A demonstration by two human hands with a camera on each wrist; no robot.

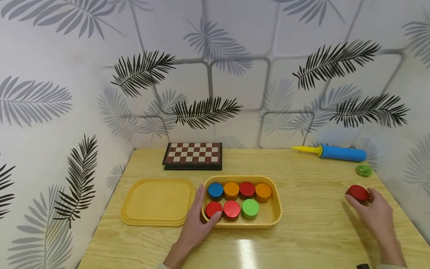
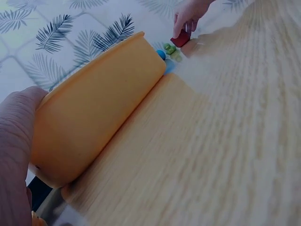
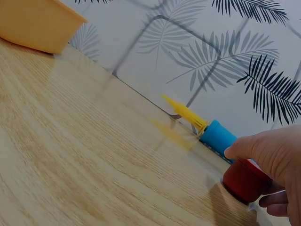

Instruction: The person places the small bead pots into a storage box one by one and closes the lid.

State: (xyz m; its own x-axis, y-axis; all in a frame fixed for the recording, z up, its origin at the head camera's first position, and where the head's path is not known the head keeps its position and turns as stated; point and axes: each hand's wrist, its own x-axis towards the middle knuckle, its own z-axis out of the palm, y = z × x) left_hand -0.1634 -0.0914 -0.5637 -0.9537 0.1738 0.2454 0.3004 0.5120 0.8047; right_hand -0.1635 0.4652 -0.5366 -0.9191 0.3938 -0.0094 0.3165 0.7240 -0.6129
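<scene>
My right hand (image 1: 376,215) pinches a short round red tub (image 1: 358,192) between thumb and fingers, near the right side of the table. In the right wrist view the same tub (image 3: 245,181) is close to the tabletop; whether it touches is hard to tell. My left hand (image 1: 198,222) lies against the left front corner of a yellow bin (image 1: 276,220), fingers straight along its side and thumb over the front rim. Inside the bin stand several similar tubs: a blue tub (image 1: 215,190), orange ones, red ones and a light green tub (image 1: 250,208).
A flat yellow lid (image 1: 158,201) lies left of the bin. Behind it is a checkered board-game box (image 1: 193,155). A blue hand pump (image 1: 342,153) with a yellow nozzle lies at the back right, near a small green item (image 1: 364,170). Patterned walls border the wooden table (image 1: 315,239).
</scene>
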